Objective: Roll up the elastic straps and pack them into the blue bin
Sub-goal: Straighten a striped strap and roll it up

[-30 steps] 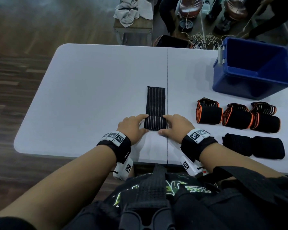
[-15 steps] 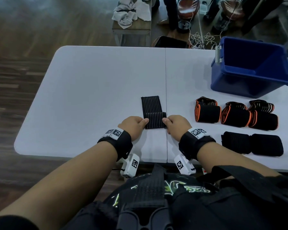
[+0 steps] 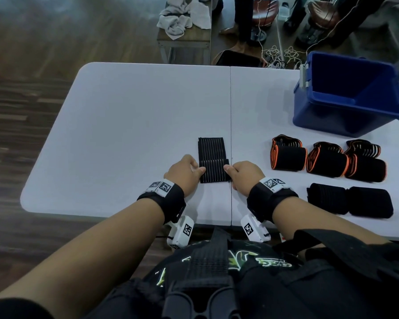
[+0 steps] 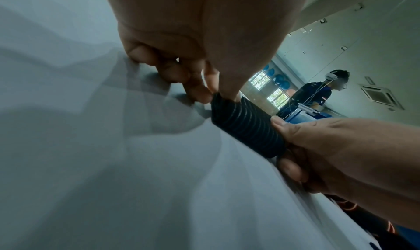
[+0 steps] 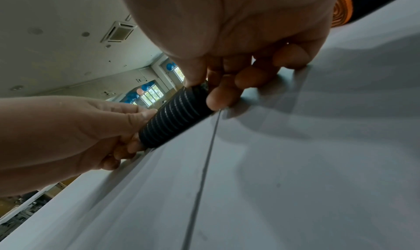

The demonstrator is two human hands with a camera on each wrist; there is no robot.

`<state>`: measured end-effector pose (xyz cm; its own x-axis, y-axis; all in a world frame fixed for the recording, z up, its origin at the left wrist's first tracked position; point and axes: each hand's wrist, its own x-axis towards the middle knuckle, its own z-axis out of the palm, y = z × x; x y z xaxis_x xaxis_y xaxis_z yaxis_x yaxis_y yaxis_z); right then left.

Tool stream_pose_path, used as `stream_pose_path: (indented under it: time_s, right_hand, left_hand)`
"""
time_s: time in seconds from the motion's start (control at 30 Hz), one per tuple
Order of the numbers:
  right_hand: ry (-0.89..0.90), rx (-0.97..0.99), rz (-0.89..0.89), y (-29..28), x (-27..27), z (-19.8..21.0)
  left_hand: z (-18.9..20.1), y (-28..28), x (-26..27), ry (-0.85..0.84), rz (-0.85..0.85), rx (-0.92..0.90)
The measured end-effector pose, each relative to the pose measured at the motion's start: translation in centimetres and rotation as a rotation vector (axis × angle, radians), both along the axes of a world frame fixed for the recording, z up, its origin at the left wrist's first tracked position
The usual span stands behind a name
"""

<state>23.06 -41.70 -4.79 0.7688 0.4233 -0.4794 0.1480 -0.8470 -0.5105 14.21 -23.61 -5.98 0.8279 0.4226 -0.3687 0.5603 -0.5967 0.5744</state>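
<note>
Rolling has advanced since the earlier frames: less flat strap lies ahead of the roll, which is thicker. Counter [image 3: 124, 125] carries all items. Bin [image 3: 346, 120] stands at the far right, apparently holding nothing yet. Five rolls [image 3: 327, 162] lie beside it, unpacked. Strap [image 3: 213, 166], near the seam, is about half rolled. Left hand [image 3: 184, 173] and right hand [image 3: 245, 174] pinch the roll's ends, fingers [image 4: 200, 94] curled. Remaining, as judged: finish rolling, pack all six.
</note>
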Motion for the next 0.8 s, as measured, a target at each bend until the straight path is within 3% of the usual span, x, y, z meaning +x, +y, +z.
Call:
stream_pose_path:
  time_s: [0.17, 0.3, 0.5, 0.63, 0.8]
  right_hand:
    - [-0.096, -0.095, 0.005, 0.3, -0.5, 0.5]
    - [-0.262, -0.006, 0.103, 0.1, -1.0, 1.0]
    - [-0.280, -0.053, 0.225, 0.4, -0.7, 1.4]
    - [-0.235, -0.164, 0.351, -0.2, -0.9, 1.8]
    - [-0.263, -0.093, 0.304, -0.2, -1.7, 1.5]
  left_hand:
    - [0.3, 0.1, -0.6, -0.120, -0.092, 0.033]
    - [0.7, -0.4, -1.1, -0.154, -0.177, 0.158]
    - [0.6, 0.0, -1.2, -0.091, -0.330, 0.324]
    - [0.2, 1.0, -1.7, -0.093, -0.340, 0.170]
    - [-0.3, 2.0, -2.0, -0.092, -0.372, 0.142]
